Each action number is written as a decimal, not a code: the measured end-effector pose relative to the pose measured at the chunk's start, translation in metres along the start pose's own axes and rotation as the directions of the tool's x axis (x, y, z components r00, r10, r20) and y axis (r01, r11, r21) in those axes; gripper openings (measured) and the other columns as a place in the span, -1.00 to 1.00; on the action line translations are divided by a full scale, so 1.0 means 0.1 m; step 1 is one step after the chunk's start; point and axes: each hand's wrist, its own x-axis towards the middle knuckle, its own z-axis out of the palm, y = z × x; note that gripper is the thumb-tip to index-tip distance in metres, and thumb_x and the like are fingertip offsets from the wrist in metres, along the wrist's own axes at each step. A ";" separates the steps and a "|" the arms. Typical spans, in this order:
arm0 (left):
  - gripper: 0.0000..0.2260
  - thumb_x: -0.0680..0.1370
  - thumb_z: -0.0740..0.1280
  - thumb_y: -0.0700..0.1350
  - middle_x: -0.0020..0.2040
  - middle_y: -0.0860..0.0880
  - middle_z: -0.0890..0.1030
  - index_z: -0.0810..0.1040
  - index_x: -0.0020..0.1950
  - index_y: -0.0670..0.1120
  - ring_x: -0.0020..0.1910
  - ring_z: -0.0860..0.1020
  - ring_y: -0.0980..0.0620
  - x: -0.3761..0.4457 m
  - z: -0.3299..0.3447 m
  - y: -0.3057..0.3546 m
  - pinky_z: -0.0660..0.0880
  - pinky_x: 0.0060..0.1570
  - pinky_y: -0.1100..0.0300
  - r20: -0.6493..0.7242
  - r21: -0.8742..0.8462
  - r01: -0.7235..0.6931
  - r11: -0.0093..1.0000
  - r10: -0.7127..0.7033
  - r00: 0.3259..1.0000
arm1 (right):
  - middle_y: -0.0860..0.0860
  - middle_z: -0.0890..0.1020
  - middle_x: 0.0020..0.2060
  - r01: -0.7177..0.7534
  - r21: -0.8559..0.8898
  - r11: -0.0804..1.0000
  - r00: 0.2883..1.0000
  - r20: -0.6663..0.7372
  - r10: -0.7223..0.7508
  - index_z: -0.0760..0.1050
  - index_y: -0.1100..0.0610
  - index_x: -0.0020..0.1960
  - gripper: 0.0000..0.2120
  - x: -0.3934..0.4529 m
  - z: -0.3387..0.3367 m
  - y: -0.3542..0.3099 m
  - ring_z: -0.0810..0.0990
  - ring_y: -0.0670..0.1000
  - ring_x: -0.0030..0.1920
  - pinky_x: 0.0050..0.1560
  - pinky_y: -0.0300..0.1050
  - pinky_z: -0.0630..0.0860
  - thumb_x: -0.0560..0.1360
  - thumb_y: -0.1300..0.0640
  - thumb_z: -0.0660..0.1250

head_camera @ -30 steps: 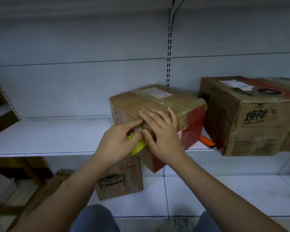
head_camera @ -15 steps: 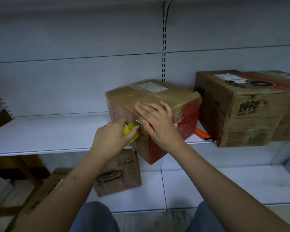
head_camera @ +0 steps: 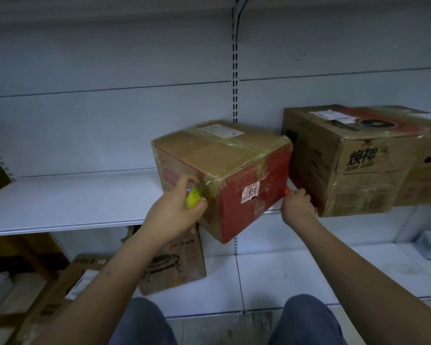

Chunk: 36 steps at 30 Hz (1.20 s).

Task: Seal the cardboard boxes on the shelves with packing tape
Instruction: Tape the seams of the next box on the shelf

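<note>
Fingers (head_camera: 184,181) of the left hand (head_camera: 171,217) grip a yellow tape roll (head_camera: 194,197) against the shelf's red cardboard box (head_camera: 224,175), top already taped; right hand (head_camera: 296,205) closes on an orange cutter (head_camera: 287,191), the strip uncut.

One wide-angle camera sits on the person's head and looks forward and slightly down at the white shelf (head_camera: 67,205) from close range. Both forearms reach in from the bottom edge, the knees show below, and the back panel (head_camera: 110,58) fills the upper half.
</note>
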 end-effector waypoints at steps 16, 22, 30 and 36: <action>-0.69 0.58 0.30 -0.02 -0.31 -0.04 0.64 0.28 0.24 -0.03 -0.53 0.61 0.08 0.24 0.63 0.87 0.56 -0.26 0.16 -0.010 -0.116 -0.044 0.992 0.043 0.999 | 0.10 0.35 0.16 0.503 0.521 0.689 0.853 -0.425 -0.302 0.08 0.10 0.56 -0.21 -0.62 -1.09 -0.33 0.50 0.09 -0.06 -0.19 -0.01 0.46 0.51 -0.27 0.25; -0.70 0.58 0.33 0.01 -0.34 -0.02 0.68 0.29 0.21 -0.02 -0.45 0.65 0.02 0.40 0.73 0.97 0.63 -0.18 -0.02 0.071 -0.124 -0.043 0.991 0.052 0.996 | 0.02 0.35 0.18 0.463 0.413 0.785 0.861 -0.420 -0.287 0.14 0.05 0.51 -0.32 -0.43 -1.10 -0.15 0.53 0.06 -0.09 -0.30 -0.03 0.42 0.54 -0.26 0.25; -0.72 0.59 0.32 0.19 -0.26 0.01 0.66 0.48 0.02 -0.02 -0.47 0.65 -0.03 0.43 0.65 0.69 0.57 -0.34 0.11 0.234 -0.175 0.004 0.985 0.037 0.972 | 0.07 0.37 0.19 0.410 0.343 0.845 0.875 -0.411 -0.258 0.14 0.06 0.51 -0.38 -0.43 -1.14 -0.11 0.58 0.15 -0.10 -0.30 0.02 0.46 0.59 -0.25 0.14; -0.80 0.59 0.35 0.11 -0.28 -0.06 0.67 0.55 -0.12 0.01 -0.50 0.63 -0.05 0.45 0.76 0.67 0.63 -0.34 -0.09 0.118 -0.221 -0.039 0.974 0.066 0.991 | 0.05 0.49 0.12 0.405 0.330 0.853 0.807 -0.567 -0.164 0.32 0.06 0.43 -0.52 -1.06 -1.13 0.06 0.60 0.14 -0.13 -0.33 0.04 0.54 0.64 -0.17 0.00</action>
